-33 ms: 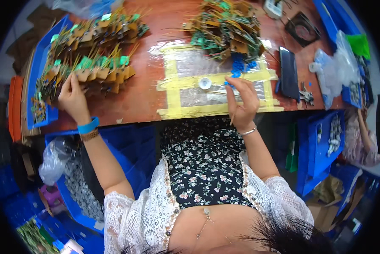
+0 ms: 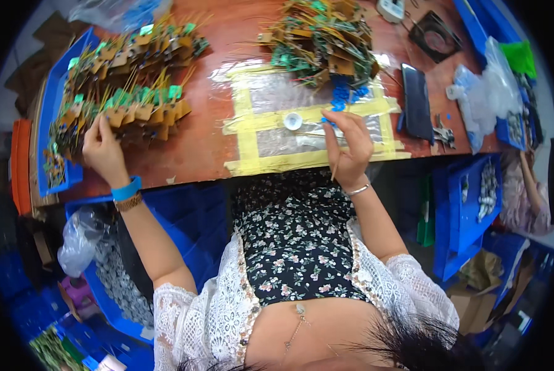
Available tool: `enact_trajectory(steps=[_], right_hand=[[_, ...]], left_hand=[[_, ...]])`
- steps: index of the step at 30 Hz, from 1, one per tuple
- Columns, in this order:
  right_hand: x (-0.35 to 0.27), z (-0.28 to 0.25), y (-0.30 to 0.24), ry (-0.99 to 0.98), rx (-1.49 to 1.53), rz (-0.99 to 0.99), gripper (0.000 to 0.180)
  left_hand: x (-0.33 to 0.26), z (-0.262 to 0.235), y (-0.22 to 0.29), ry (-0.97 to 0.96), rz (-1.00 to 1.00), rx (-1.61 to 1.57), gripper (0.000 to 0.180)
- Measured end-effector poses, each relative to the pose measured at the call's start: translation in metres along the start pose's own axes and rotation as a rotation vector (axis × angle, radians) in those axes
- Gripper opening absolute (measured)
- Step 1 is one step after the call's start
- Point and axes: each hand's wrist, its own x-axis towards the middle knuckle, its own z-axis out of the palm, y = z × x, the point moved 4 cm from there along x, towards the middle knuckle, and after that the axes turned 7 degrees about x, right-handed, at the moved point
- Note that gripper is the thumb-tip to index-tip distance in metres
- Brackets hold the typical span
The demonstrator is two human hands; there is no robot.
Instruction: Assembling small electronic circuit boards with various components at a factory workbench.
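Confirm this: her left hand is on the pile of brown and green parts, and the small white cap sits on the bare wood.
Not quite. In the head view the left hand does rest on the pile, but the white cap sits on the yellow-taped clear sheet, not bare wood.

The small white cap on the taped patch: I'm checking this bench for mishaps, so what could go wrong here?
The white cap lies loose beside the right hand, which pinches a small blue part; a brush could knock it away. The left hand reaches into the stacked wired boards, whose wires may snag and drag neighbours.
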Motion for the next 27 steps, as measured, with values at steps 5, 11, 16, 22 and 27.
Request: enact_trajectory(steps=[5, 11, 16, 22, 27], right_hand=[[-0.007, 0.001, 0.012, 0.013, -0.046, -0.016, 0.029], [-0.01, -0.007, 0.006, 0.047, -0.073, -0.082, 0.033], [-0.013, -0.008, 0.004, 0.081, -0.066, -0.121, 0.036], [-0.015, -0.012, 0.011, 0.093, -0.026, -0.107, 0.034], [-0.014, -0.013, 0.011, 0.1, -0.015, -0.121, 0.033]], left_hand=[[-0.034, 0.001, 0.093, 0.201, 0.186, 0.131, 0.023], [-0.115, 0.081, 0.228, -0.559, 0.332, -0.448, 0.014], [-0.135, 0.145, 0.281, -0.551, 0.491, -0.357, 0.028], [-0.13, 0.148, 0.262, -0.685, 0.178, -0.576, 0.019], [-0.119, 0.129, 0.216, -0.659, 0.002, -0.712, 0.016]])
